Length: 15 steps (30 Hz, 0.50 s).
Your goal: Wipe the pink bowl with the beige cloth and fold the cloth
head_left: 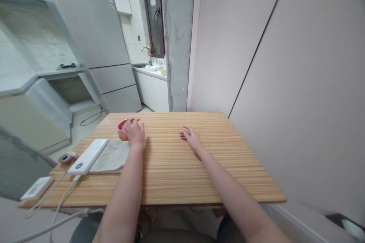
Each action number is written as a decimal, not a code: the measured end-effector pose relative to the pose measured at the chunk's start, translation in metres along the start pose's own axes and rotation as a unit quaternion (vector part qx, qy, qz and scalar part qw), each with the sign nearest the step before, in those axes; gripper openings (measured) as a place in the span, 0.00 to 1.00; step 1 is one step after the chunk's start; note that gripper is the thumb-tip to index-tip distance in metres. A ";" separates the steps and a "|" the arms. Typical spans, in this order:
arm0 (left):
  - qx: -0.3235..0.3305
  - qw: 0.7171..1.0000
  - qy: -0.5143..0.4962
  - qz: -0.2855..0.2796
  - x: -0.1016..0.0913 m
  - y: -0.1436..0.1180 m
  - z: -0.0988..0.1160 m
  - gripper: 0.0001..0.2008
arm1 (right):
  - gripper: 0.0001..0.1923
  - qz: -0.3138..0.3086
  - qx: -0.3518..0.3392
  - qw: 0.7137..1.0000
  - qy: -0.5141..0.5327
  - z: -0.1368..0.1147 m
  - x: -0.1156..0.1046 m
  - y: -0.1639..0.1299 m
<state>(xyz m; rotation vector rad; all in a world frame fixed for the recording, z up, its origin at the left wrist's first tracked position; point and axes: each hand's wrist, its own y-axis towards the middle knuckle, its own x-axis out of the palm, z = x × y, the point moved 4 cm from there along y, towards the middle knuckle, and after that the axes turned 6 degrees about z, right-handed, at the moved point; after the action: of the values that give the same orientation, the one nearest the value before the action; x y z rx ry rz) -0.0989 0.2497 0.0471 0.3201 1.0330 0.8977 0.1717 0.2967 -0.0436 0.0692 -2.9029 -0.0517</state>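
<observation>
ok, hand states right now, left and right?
Left hand: fingers curled over the red bowl, touching it; firm grip cannot be told.
Right hand: open, flat on the table, holding nothing.

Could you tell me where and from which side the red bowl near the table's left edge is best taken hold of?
Probably by its rim, from above on the near side. The red bowl sits upright on the table, open side up, so its thin rim offers a pinch. The left hand already rests on it; the right hand lies flat, apart.
</observation>
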 end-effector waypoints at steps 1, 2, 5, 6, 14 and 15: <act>-0.019 0.999 0.033 -0.005 -0.003 0.002 -0.013 0.18 | 0.18 -0.003 0.002 1.000 -0.001 -0.001 0.001 -0.001; -0.036 0.997 0.063 -0.014 -0.003 0.002 -0.024 0.18 | 0.17 -0.006 0.003 1.000 -0.002 -0.002 0.001 -0.001; -0.058 0.989 0.126 -0.041 0.005 0.000 -0.040 0.16 | 0.17 -0.002 0.011 1.000 -0.003 -0.003 0.001 -0.001; -0.055 0.988 0.136 -0.043 0.008 0.000 -0.040 0.14 | 0.17 0.003 0.015 1.000 -0.003 -0.003 0.001 0.000; 0.154 0.978 -0.012 -0.140 0.035 -0.018 0.033 0.07 | 0.17 0.078 -0.030 0.996 -0.037 0.004 -0.011 0.010; 0.184 0.969 -0.046 -0.156 0.039 -0.027 0.048 0.06 | 0.18 0.086 -0.047 0.994 -0.046 0.003 -0.013 0.011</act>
<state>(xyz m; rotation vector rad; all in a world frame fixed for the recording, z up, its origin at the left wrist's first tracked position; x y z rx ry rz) -0.0369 0.2712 0.0313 0.4893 1.1248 0.4005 0.1831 0.3084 -0.0491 -0.2059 -2.9800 -0.1667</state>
